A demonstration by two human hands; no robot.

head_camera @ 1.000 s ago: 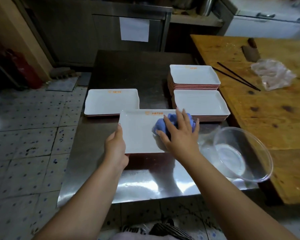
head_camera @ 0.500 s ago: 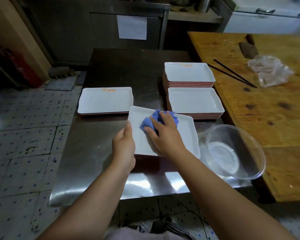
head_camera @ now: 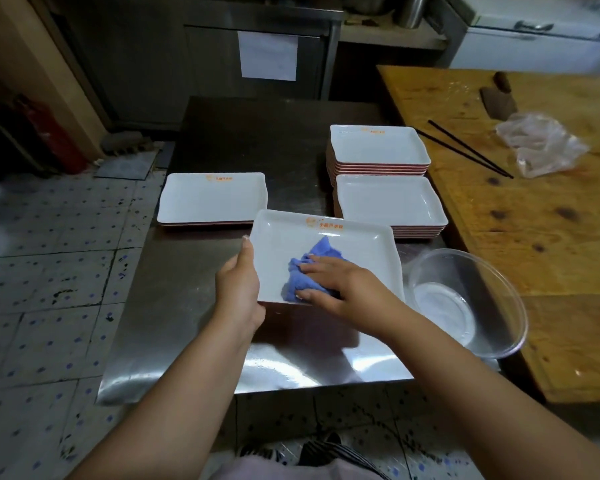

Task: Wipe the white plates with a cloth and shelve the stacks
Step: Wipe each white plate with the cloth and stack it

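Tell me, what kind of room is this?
Probably a restaurant kitchen: stacks of matching white plates on a steel table, a cleaver on a big wooden chopping table, and a steel cabinet behind.

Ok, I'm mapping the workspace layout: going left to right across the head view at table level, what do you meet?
Low plate stack → left hand → blue cloth on the held plate → clear bowl → black chopsticks → crumpled plastic bag.
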